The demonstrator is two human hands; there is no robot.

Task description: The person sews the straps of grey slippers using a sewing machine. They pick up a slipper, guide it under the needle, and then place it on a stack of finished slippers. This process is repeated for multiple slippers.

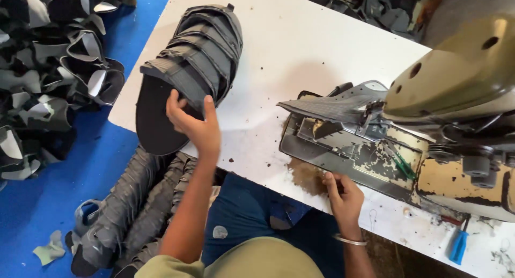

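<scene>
My left hand (192, 122) grips the near end of a stack of grey shoe-upper pieces (201, 50) lying on the white table (300, 42), with a black piece (153, 122) at the bottom overhanging the table's left edge. My right hand (343, 195), with a bangle on the wrist, rests at the table's near edge beside the sewing machine's worn metal bed (343, 152), fingers curled; whether it holds anything I cannot tell. A grey ribbed piece (335, 106) lies under the machine's needle area.
The beige sewing machine head (461, 74) fills the right side. Heaps of grey and black cut pieces (48, 68) lie on the blue floor at left, more (134, 208) beside my lap. A blue-handled tool (458, 246) lies at the table's near right.
</scene>
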